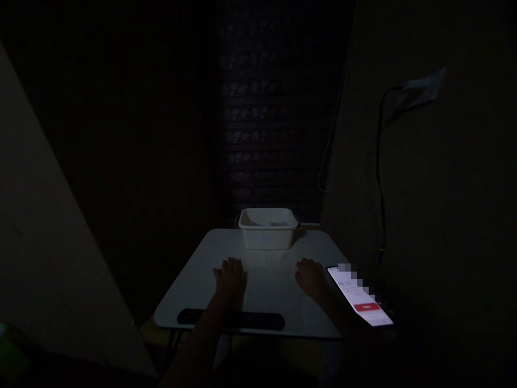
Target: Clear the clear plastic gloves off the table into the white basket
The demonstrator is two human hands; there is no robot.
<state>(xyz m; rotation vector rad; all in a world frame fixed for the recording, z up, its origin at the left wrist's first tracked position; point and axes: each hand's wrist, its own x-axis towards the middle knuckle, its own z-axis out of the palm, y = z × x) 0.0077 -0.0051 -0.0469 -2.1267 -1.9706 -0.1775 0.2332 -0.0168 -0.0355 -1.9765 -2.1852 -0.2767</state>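
Note:
My left hand (230, 275) lies palm down on a small white folding table (266, 280), its fingers stretched forward and slightly apart. My right hand (312, 276) rests on the tabletop farther right, also palm down, with its fingers loosely bent and nothing visible in them. Beyond both hands, at the table's far edge, stands a white plastic basin (267, 237) with dark side handles. Something pale lies inside it, too dim to make out. Close to my right forearm is a phone (357, 299) with its screen lit.
A dark slot (231, 319) runs along the table's near edge, under my left forearm. Dark walls flank the table, and a shuttered blind (254, 124) hangs behind it. On the right wall, a black cable (378, 161) drops from a socket (420, 91). The room is very dim.

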